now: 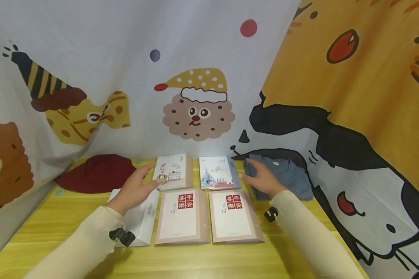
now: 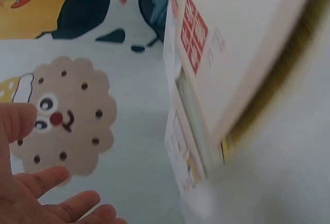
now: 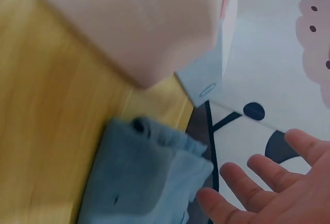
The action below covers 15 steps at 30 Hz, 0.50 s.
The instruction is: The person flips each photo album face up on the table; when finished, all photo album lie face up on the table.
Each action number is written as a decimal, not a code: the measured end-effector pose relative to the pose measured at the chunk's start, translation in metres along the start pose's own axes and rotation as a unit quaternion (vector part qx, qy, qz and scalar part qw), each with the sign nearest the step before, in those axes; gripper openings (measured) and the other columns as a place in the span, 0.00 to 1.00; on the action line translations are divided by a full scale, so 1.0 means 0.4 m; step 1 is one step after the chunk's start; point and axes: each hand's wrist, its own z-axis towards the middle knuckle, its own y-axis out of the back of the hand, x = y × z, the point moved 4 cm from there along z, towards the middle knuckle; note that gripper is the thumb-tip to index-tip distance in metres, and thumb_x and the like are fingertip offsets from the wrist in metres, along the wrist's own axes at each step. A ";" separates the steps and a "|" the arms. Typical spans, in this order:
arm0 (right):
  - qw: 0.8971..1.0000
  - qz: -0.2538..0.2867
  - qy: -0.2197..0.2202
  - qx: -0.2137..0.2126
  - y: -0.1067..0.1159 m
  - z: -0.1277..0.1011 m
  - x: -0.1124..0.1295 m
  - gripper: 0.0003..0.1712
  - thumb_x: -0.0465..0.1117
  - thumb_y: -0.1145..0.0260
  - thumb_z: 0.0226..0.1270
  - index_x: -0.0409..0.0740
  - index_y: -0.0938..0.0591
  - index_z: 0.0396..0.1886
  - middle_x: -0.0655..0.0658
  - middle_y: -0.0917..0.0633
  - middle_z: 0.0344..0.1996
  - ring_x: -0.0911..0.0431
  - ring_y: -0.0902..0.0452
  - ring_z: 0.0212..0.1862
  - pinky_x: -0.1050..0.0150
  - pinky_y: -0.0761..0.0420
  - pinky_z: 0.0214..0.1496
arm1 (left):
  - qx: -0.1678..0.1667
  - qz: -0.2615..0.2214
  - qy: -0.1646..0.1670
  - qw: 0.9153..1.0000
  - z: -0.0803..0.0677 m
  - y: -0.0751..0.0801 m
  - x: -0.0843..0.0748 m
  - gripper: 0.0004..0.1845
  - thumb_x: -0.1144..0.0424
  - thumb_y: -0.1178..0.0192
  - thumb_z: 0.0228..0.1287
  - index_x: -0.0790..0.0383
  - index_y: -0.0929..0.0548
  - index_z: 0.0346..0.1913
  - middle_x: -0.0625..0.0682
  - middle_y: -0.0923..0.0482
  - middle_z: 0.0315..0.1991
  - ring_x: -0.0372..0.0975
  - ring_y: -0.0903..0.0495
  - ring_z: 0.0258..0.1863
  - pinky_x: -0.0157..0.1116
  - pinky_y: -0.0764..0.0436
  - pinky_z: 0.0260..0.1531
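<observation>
Yellow wood-grain surface point(image 1: 181, 263) carries five boxes in two rows; its back edge meets a printed cloth backdrop point(image 1: 202, 35). Wood grain shows in front of the near row and to its right. A narrow gap separates the left pink-edged box point(image 1: 178, 221) from the right pink-edged box point(image 1: 232, 223). Behind them, a similar gap parts the rear left box point(image 1: 171, 166) from the rear right box point(image 1: 216, 172). A white box point(image 1: 143, 217) lies at the left end of the near row, partly under the left forearm.

Left hand point(image 1: 136, 190) is above the white box, next to the rear left box; its fingers are spread and hold nothing. Right hand point(image 1: 265, 180) is beside the rear right box, in front of the blue garment point(image 1: 286, 176) as seen from the head; its fingers are likewise apart and grip nothing. Contact with either box cannot be confirmed.

Both pink-edged boxes bear red squares reading 平安喜樂; the smaller print is illegible. Script on the white box's side cannot be read.

A dark red hat point(image 1: 101, 174) occupies the rear left corner; the folded garment limits room at the right. Black devices point(image 1: 123, 236) sit at both wrists.
</observation>
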 end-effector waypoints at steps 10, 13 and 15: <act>0.998 0.043 -0.010 0.040 -0.037 0.037 0.036 0.56 0.59 0.27 0.69 0.42 0.44 0.85 0.29 0.37 0.80 0.31 0.42 0.79 0.32 0.40 0.79 | 0.035 -0.088 0.034 0.995 0.073 -0.110 -0.030 0.32 0.56 0.43 0.80 0.59 0.36 0.81 0.65 0.39 0.80 0.61 0.38 0.78 0.61 0.35 0.75; 0.997 0.054 -0.020 0.052 -0.051 0.048 0.035 0.56 0.59 0.27 0.69 0.42 0.44 0.85 0.30 0.37 0.80 0.32 0.41 0.79 0.33 0.39 0.79 | 0.040 -0.104 0.043 0.993 0.095 -0.141 -0.034 0.30 0.56 0.45 0.81 0.59 0.35 0.80 0.66 0.37 0.79 0.61 0.36 0.77 0.60 0.34 0.75; 0.996 0.054 -0.029 0.058 -0.060 0.055 0.031 0.56 0.60 0.27 0.69 0.44 0.43 0.85 0.30 0.37 0.80 0.32 0.41 0.79 0.33 0.38 0.79 | 0.045 -0.112 0.049 0.991 0.107 -0.161 -0.042 0.30 0.56 0.46 0.81 0.58 0.35 0.80 0.66 0.36 0.78 0.61 0.35 0.77 0.60 0.34 0.75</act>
